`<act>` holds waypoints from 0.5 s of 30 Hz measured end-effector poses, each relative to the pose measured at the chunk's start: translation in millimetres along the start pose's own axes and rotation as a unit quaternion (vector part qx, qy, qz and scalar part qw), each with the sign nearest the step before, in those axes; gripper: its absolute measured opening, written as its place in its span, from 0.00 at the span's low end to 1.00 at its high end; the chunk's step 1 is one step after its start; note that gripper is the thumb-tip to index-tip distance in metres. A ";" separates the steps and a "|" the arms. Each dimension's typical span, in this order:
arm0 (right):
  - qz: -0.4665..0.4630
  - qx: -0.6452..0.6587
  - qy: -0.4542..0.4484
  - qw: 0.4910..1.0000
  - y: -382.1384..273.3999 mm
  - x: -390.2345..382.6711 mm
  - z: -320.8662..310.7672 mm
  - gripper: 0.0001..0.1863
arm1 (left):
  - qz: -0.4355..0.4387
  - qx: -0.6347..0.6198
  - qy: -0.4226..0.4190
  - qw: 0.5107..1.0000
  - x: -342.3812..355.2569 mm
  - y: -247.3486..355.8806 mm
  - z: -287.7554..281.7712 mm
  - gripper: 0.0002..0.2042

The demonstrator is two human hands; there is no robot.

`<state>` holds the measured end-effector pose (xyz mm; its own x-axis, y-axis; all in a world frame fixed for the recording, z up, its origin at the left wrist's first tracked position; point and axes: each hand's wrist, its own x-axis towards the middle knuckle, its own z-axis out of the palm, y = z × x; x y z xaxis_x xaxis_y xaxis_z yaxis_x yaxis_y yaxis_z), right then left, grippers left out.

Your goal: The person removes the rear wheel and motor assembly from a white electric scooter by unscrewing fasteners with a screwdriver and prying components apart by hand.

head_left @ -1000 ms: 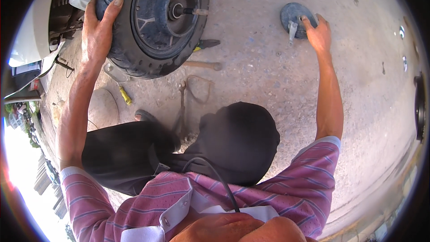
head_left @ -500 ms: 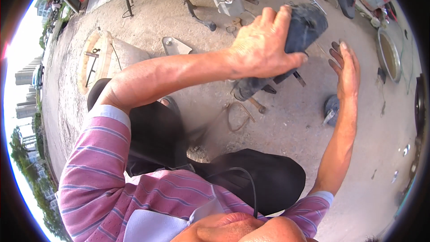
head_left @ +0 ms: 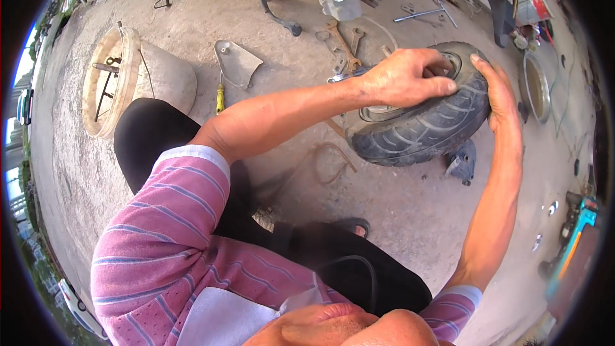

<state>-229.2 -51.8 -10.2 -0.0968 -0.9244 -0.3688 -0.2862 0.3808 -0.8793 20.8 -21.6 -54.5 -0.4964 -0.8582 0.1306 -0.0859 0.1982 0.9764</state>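
A small black-tyred wheel point(head_left: 426, 129) stands tilted on the ground in front of me, its grooved tread facing me. My left hand point(head_left: 413, 78) reaches across its upper side, fingers curled in by the metal rim point(head_left: 452, 64) and partly hidden. Against the tread on the right lies my right hand point(head_left: 501, 95), palm on the rubber and fingertips over the tyre's edge. A dark grey metal part point(head_left: 462, 163) lies on the ground just below the wheel. Beyond my left wrist are open-end wrenches point(head_left: 347, 51).
A whitish bucket point(head_left: 168, 74) lies on its side at the left. Near it are a grey plate point(head_left: 237, 64) and a yellow-handled screwdriver point(head_left: 220, 99). A T-shaped wrench point(head_left: 419, 15) lies farther off. A round basin point(head_left: 537, 86) and red-white bucket point(head_left: 533, 1) stand at the right.
The wheel has turned, and its tread and rim now show. My right hand has come from open air onto the tyre. My left hand stays on the wheel, and the whole view has shifted.
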 end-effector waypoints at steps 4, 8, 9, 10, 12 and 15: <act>-0.002 -0.058 0.035 0.998 1.8 12.1 5.0 0.54 | -0.109 -0.029 0.132 0.985 6.6 -52.8 -46.6 0.24; -0.019 -0.057 0.035 0.998 -2.9 7.5 17.1 0.52 | -0.341 -0.175 0.161 0.910 11.3 -113.8 -96.3 0.30; -0.017 -0.058 0.031 0.998 -3.8 6.6 17.8 0.52 | -0.353 -0.207 0.163 0.898 11.9 -123.9 -99.4 0.31; -0.015 -0.060 0.027 0.998 -6.3 5.0 17.9 0.52 | -0.365 -0.240 0.165 0.884 12.5 -128.5 -99.8 0.33; -0.021 -0.063 0.024 0.998 -9.6 5.9 20.8 0.54 | -0.341 -0.275 0.169 0.883 23.1 -134.7 -98.7 0.34; -0.037 -0.103 0.052 0.993 -2.9 17.3 21.0 0.55 | -0.316 -0.317 0.173 0.877 34.8 -144.7 -90.2 0.32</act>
<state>-210.0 -68.4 -20.4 -0.1627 -0.9511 -0.2626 -0.4833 0.3089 -0.8192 93.9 -122.8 -175.7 -0.2220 -0.8163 -0.5333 0.3032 -0.5776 0.7579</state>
